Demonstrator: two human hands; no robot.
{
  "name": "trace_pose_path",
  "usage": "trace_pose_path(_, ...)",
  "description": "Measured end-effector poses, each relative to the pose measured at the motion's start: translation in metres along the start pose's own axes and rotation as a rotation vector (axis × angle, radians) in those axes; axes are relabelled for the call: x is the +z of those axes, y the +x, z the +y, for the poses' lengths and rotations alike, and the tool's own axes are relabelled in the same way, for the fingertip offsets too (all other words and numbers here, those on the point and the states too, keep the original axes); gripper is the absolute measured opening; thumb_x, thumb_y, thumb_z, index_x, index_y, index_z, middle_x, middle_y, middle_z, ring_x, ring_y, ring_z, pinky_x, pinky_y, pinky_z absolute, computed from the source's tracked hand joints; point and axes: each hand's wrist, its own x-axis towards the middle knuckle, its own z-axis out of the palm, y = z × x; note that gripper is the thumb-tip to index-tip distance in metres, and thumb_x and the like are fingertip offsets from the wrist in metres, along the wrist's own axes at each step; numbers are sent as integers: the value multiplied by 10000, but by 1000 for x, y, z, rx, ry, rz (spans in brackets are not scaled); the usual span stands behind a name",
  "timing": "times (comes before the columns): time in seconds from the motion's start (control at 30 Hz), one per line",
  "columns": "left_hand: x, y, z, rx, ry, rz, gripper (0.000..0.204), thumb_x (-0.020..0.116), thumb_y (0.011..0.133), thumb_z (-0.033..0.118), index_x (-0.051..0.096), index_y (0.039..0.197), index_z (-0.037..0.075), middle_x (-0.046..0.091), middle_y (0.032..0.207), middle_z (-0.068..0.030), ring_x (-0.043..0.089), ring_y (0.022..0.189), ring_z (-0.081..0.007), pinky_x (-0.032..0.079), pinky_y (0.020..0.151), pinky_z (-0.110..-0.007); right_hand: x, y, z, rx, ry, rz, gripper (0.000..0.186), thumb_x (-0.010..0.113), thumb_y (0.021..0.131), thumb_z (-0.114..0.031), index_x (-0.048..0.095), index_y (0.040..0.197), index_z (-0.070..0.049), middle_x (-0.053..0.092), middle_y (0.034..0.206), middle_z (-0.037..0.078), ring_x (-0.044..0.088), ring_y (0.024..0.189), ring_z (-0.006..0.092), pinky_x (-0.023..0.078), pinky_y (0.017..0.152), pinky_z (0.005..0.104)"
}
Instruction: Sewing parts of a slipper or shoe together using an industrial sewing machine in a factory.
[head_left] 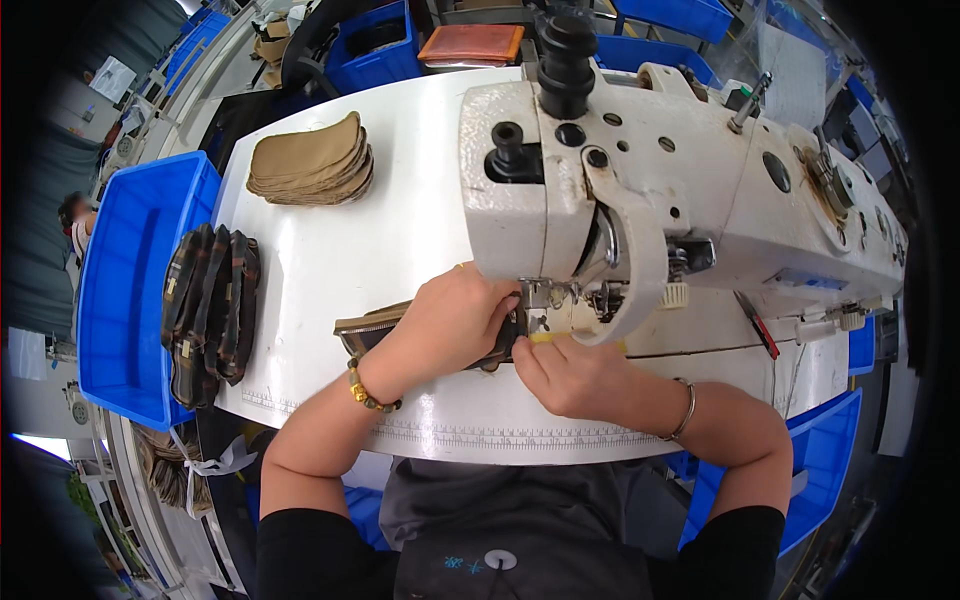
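Note:
A dark fabric piece with a brown edge and a zipper (368, 324) lies on the white table, its right end at the needle area of a white sewing machine (600, 200). My left hand (455, 318) is closed over this piece, thumb and fingers gripping it left of the presser foot. From the right, my right hand (575, 375) comes in with fingers curled and pinched at the piece's right edge, just in front of the needle. Something small and yellow (548, 337) shows beside those fingers. The needle point and the pinched edge are partly hidden.
A stack of brown fabric pieces (305, 160) sits at the back left. Several dark patterned pouches (212, 310) lean against a blue bin (130, 290) at the left edge. Red-handled snips (762, 332) lie right of the machine head. Another blue bin (825, 470) stands below right.

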Motion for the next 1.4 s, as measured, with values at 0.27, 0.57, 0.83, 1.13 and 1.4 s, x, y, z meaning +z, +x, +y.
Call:
trace_pose_path(0.27, -5, -3, 4, -9, -50, 4, 132, 623, 873, 119, 684, 945, 27, 649, 830, -184, 633, 846, -366, 507, 719, -445, 3, -1, -3, 75, 48, -19, 81, 625, 669, -107, 559, 701, -74, 441, 580, -11, 503, 485, 89, 367, 359, 269)
trace_pose_path(0.57, 1, -1, 3, -43, 40, 53, 138, 658, 857, 167, 722, 909, 56, 659, 771, -172, 650, 725, -358, 515, 650, -438, 5, -4, -1, 75, 30, 18, 75, 622, 666, -111, 571, 710, -77, 440, 598, -12, 498, 492, 94, 377, 368, 271)
trace_pose_path(0.83, 4, -1, 7, -74, 93, 58, 138, 655, 857, 178, 725, 900, 66, 659, 745, -170, 650, 689, -355, 521, 619, -445, -11, -5, -3, 94, 37, -231, 297, 632, 732, -115, 680, 997, 9, 580, 739, 28, 586, 610, 123, 487, 551, 261)
trace_pose_path(1.13, 8, -1, 4, -71, 1, 147, 89, 682, 822, 119, 698, 865, 43, 668, 767, -143, 659, 768, -352, 531, 664, -434, -19, 1, -5, 138, 91, -213, 341, 630, 728, -105, 699, 1028, 42, 542, 544, 7, 520, 406, 99, 384, 353, 290)
trace_pose_path(1.4, 1, 6, 5, -153, -35, 75, 102, 704, 780, 95, 684, 863, 39, 702, 826, -104, 659, 816, -313, 527, 717, -401, -24, 5, -3, 145, 145, -285, 360, 638, 745, -76, 676, 1056, 100, 515, 509, -8, 519, 413, 106, 390, 359, 285)
